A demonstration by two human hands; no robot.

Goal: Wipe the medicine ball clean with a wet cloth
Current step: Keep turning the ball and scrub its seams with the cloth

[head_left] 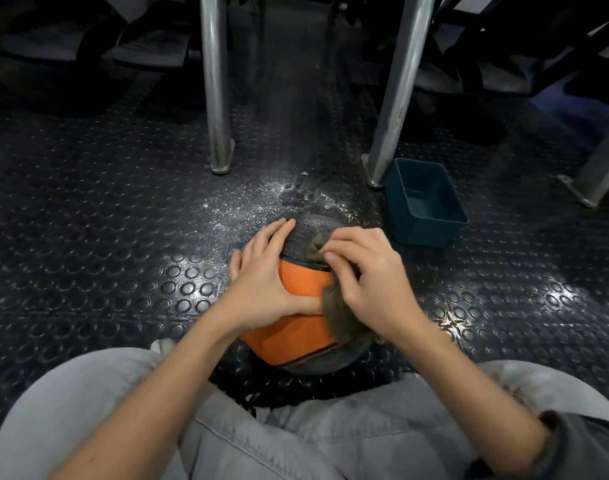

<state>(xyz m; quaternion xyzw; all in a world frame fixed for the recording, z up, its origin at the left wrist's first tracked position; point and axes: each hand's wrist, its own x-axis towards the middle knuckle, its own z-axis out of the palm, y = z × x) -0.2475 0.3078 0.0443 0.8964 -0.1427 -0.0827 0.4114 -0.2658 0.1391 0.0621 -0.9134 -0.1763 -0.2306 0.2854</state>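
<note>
Medicine ball [297, 329] sits on the studded rubber floor [123, 237] just ahead of the crossed legs, dead centre at 12 o'clock from the lap, both hands on it. Left hand [265, 271] lies flat on the ball's 9–10 o'clock flank, fingers straight and spread over the grey mesh top, thumb across the orange panel: bracing, not gripping. Right hand [368, 282] is on the 2–3 o'clock side, fingers curled and bunching the brownish cloth [342, 323] against the surface; cloth tail hangs down toward 5 o'clock. Ball is round, so no long axis; the only reference line is the dark seam between grey and orange panels, running roughly 9 to 3 under the right fingertips. Judgement: wipe is mid-way, the orange face at 6–7 o'clock looks uncovered, so the next stroke goes toward the body or the left hand rolls the ball. Blue plastic tub [426, 233] sits at 1–2 o'clock from the ball, right hand nearer. White powder [247, 209] dusts the floor at 11 o'clock
</note>
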